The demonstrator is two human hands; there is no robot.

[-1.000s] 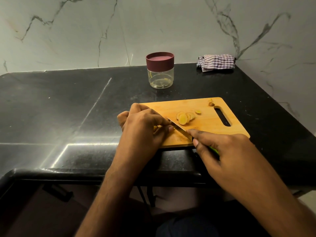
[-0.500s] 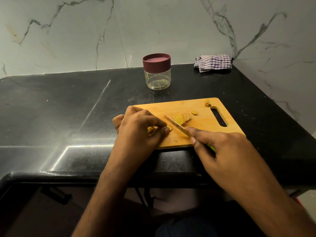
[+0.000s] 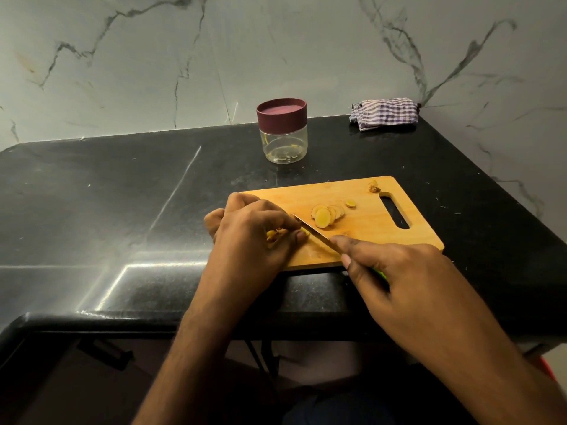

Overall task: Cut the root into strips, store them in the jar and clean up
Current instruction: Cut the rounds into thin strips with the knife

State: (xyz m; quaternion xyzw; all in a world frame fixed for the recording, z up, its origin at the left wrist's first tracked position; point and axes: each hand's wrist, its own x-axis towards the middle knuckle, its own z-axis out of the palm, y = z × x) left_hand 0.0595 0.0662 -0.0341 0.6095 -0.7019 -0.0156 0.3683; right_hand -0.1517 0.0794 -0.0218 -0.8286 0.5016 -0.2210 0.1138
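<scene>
Knife point(image 3: 313, 233) just came back down mid-frame; right hand point(image 3: 395, 277) gripping it, left hand point(image 3: 251, 237) pinching the root point(image 3: 273, 234). Still slicing, jar point(image 3: 283, 130) capped.

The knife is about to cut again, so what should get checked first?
1. Left hand holds the root on the cutting board: ok.
2. Fingers clear of the knife blade: not ok, the blade lies right against them.
3. Right hand grips the knife handle: ok.
4. Slices lie away from the blade: ok.
5. Jar ready to fill: not ok, lid on.
6. Board fully on the counter: ok.
</scene>
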